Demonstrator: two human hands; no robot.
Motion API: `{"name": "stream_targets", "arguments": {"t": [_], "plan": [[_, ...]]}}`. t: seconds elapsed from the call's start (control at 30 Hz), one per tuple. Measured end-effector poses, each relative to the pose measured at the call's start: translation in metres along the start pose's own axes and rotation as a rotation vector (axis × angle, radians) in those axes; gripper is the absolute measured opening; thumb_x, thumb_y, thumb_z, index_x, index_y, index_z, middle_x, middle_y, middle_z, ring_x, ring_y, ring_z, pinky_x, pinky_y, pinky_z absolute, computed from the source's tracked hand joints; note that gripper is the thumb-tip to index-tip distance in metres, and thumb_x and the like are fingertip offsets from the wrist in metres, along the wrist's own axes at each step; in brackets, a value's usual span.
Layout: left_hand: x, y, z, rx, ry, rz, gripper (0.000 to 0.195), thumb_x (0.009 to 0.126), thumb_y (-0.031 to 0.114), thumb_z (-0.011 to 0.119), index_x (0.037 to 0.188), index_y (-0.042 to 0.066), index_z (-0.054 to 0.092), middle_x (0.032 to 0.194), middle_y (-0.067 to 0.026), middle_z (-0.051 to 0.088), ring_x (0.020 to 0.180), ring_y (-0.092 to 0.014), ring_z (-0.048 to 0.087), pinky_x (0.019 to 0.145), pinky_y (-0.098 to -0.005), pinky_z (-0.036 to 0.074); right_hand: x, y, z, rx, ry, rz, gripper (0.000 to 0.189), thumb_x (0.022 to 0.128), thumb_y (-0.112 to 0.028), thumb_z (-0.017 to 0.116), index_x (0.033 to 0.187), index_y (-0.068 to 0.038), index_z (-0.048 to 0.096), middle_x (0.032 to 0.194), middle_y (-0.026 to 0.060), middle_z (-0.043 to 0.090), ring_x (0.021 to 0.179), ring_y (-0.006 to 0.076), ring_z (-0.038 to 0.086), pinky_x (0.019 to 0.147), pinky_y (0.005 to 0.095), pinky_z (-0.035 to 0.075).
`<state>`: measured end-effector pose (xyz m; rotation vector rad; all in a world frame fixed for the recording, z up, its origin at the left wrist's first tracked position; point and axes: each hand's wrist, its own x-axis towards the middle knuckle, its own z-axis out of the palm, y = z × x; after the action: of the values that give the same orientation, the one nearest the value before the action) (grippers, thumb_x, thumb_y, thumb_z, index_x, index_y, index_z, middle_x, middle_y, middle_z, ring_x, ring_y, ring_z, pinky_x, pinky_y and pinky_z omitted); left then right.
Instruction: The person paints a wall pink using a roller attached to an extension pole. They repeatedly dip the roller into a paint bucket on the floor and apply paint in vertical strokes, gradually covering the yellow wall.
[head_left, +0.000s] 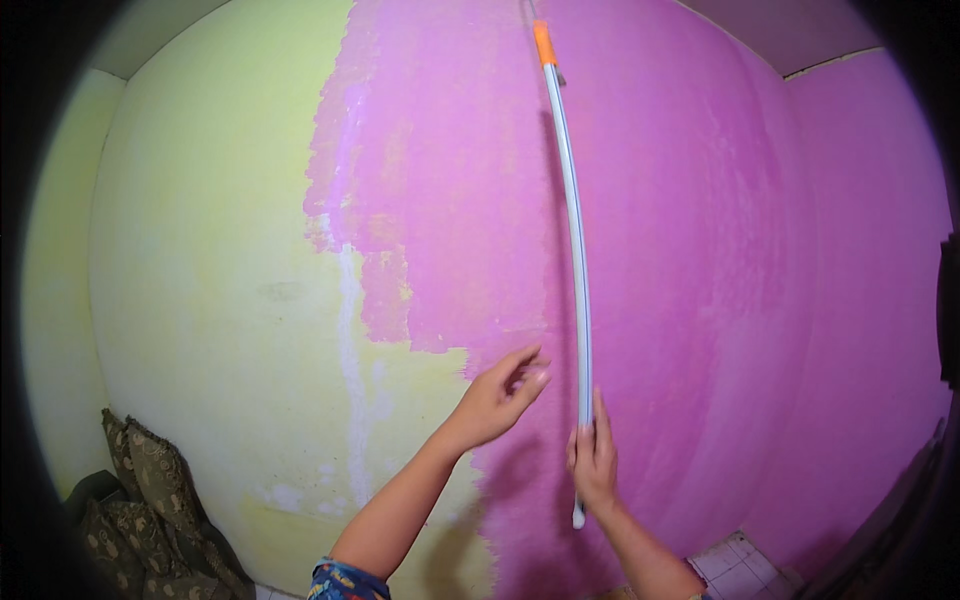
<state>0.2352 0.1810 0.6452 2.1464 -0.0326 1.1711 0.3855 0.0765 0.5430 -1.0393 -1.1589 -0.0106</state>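
A long pale pole (573, 217) with an orange handle (545, 43) at its upper part stands nearly upright before the wall. My right hand (595, 466) grips it near the bottom, and its white end pokes out below the fingers. Left of the pole, my left hand (504, 394) is raised with curled fingers apart and nothing in it. Behind both hands is a wall with wet-looking pink paint (660, 247) on the right and pale yellow-green (217, 225) on the left. Whatever tops the pole lies mostly beyond the upper picture edge.
Patterned brown cushions (154, 465) are heaped at the lower left against the wall. White floor tiles (731, 570) show at the lower right. A dark object (948, 311) borders the right rim. A whitish filler streak (351, 375) runs down the yellow-green part.
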Motion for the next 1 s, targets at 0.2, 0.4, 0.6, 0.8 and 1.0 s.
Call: {"name": "stream_targets", "arguments": {"t": [0.2,0.4,0.6,0.8,1.0], "plan": [[-0.118,-0.035,-0.023,-0.002,0.043,-0.246,0.044,0.102,0.022,0.055,0.137,-0.005,0.048,0.131,-0.0156,0.059,0.116,-0.023,0.062,0.092,-0.0341,0.053,0.115,-0.065,0.021,-0.06,0.05,-0.16,0.054,0.104,-0.017,0.041,0.156,-0.016,0.026,0.072,0.0021,0.047,0.062,0.0088,0.044,0.057,0.0283,0.043],[-0.231,-0.082,-0.018,-0.154,0.176,-0.495,0.039,0.102,0.025,0.055,0.132,-0.001,0.055,0.119,-0.0128,0.067,0.106,-0.021,0.067,0.084,-0.0335,0.055,0.189,-0.108,0.031,-0.12,0.116,-0.179,0.052,0.104,-0.021,0.04,0.155,-0.016,0.03,0.067,0.0035,0.046,0.06,0.011,0.044,0.058,0.0321,0.043],[-0.318,-0.116,-0.006,-0.136,0.23,-0.638,0.044,0.101,0.036,0.055,0.128,0.001,0.06,0.115,-0.0088,0.068,0.094,-0.016,0.065,0.08,-0.0307,0.054,0.23,-0.12,0.039,-0.162,0.156,-0.213,0.051,0.104,-0.022,0.039,0.153,-0.014,0.033,0.08,0.0091,0.06,0.065,0.0149,0.053,0.068,0.0344,0.049],[-0.345,-0.115,-0.005,-0.133,0.223,-0.705,0.044,0.101,0.037,0.056,0.127,0.002,0.06,0.11,-0.0083,0.068,0.091,-0.016,0.065,0.077,-0.0307,0.054,0.24,-0.124,0.048,-0.128,0.141,-0.216,0.052,0.104,-0.021,0.039,0.154,-0.013,0.032,0.084,0.0086,0.058,0.064,0.0134,0.052,0.063,0.0319,0.047],[-0.351,-0.113,-0.005,-0.149,0.202,-0.728,0.041,0.1,0.037,0.057,0.122,0.002,0.063,0.105,-0.0071,0.068,0.089,-0.015,0.064,0.076,-0.0302,0.053,0.262,-0.137,0.051,-0.212,0.17,-0.3,0.052,0.104,-0.019,0.039,0.155,-0.012,0.029,0.066,-0.0006,0.046,0.052,0.0093,0.043,0.048,0.0294,0.042]]}}
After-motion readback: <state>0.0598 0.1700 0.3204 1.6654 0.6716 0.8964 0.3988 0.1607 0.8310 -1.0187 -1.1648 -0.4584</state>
